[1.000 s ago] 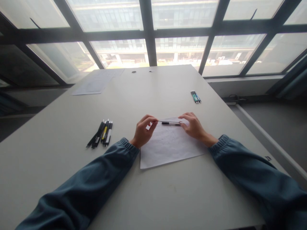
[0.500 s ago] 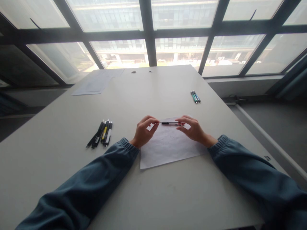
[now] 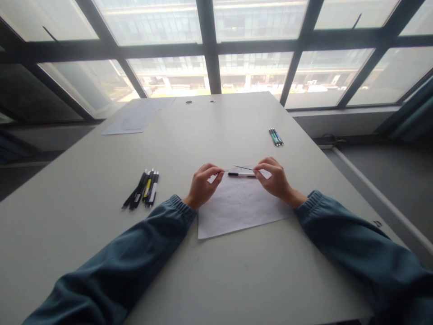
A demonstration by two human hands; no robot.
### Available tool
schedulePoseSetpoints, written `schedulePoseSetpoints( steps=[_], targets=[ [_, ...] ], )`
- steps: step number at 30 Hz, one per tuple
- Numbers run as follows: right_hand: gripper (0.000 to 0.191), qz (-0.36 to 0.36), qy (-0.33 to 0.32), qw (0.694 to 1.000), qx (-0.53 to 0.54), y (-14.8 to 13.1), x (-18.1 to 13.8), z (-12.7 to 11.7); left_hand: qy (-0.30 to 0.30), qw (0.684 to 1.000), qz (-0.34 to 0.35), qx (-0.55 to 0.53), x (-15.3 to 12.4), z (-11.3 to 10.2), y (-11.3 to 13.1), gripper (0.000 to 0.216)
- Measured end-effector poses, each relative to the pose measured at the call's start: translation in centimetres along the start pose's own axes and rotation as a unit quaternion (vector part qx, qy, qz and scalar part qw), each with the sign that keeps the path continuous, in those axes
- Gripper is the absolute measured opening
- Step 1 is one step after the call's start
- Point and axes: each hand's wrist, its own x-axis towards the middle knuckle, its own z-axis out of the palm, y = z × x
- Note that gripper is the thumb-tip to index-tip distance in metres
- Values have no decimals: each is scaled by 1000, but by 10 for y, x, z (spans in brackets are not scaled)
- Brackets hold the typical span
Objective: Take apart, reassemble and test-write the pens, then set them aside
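Left hand [image 3: 205, 185], center of frame: thumb and forefinger closed in a pinch, a small piece [image 3: 226, 171] just showing at the tips, too small to identify. Right hand [image 3: 273, 178], right of center: thumb and forefinger pinched on one end of a thin dark rod [image 3: 243, 168]; its free end points left and slightly up, apart from the left hand's fingertips. Pen [image 3: 241, 174], black at its left end with a paler barrel, lies crosswise just below the rod in the frame; its right end is partly hidden by the right hand's fingers. Pen rests on a white sheet [image 3: 237, 212], center of frame, faint marks on it, its left and right edges partly covered by the hands and cuffs. Left of center, well apart from the sheet: a group of dark pens [image 3: 142, 189], one with a yellow section, one with a white section. Right of center, higher up: a small row of green and blue pens [image 3: 276, 136]. Upper left: thin papers [image 3: 131, 118] on the white table [image 3: 216, 275]. Windows [image 3: 255, 72] span the top of the frame.
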Motion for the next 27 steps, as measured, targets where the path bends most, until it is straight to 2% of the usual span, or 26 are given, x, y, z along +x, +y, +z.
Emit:
schedulePoseSetpoints(
  steps=[8, 14, 21, 27],
  targets=[
    [13, -17, -107, 990, -88, 7, -3, 3, -93, 994, 43, 38, -4, 4, -12, 14],
    [12, -45, -162, 981, -99, 9, -4, 3, -146, 986, 45, 62, -7, 4, -18, 13],
    [11, -49, -183, 977, -102, 12, -4, 4, -173, 980, 44, 82, -7, 4, -19, 16],
    [10, -39, -167, 980, -98, 6, -3, 2, -124, 990, 0, 72, -4, 2, -16, 16]
  ],
)
